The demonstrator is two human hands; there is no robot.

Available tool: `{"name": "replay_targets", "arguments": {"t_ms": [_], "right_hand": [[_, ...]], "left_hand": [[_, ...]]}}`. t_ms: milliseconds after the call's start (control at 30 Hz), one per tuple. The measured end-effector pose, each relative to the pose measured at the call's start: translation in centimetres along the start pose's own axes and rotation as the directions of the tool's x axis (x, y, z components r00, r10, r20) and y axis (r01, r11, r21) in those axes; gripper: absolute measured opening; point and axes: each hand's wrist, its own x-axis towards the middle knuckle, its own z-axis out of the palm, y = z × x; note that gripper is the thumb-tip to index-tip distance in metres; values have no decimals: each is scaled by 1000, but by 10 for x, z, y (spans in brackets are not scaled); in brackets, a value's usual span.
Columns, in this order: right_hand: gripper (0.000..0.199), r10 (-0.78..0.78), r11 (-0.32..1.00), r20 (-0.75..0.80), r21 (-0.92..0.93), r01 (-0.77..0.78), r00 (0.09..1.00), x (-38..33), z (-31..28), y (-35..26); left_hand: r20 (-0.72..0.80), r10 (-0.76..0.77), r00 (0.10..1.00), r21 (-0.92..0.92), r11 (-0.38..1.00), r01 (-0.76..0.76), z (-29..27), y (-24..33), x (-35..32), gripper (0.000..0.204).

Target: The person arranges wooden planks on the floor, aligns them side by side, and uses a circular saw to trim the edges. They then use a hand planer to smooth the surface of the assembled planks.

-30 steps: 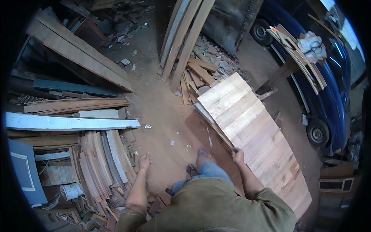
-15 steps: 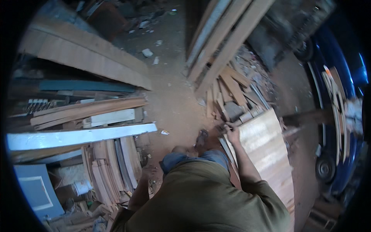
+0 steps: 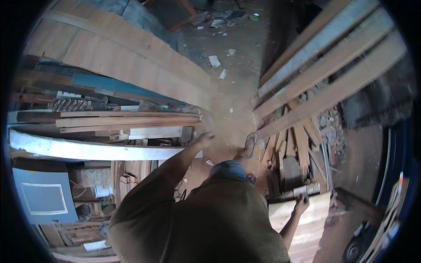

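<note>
Holding the top edge of a wide plank panel (image 3: 307, 223), the right hand (image 3: 301, 202) is closed on it. The panel's long side runs down behind that hand. The left hand (image 3: 205, 140) reaches forward, fingers blurred, can't tell.

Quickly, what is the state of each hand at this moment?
Left hand: stretched out over the stacked wooden planks; open or shut cannot be told.
Right hand: gripping the top edge of the pale wooden slatted panel.
</note>
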Motion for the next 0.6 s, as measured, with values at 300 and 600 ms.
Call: {"name": "replay_targets", "arguments": {"t_ms": [300, 600], "right_hand": [[44, 565, 823, 113, -149, -548, 818, 22, 56, 44], [51, 551, 806, 501, -113, -580, 668, 235, 103, 5]], "left_hand": [[-271, 117, 955, -392, 893, -221, -61, 205, 222, 19], [-134, -250, 959, -170, 959, 226, -28, 87, 127, 33]]}}
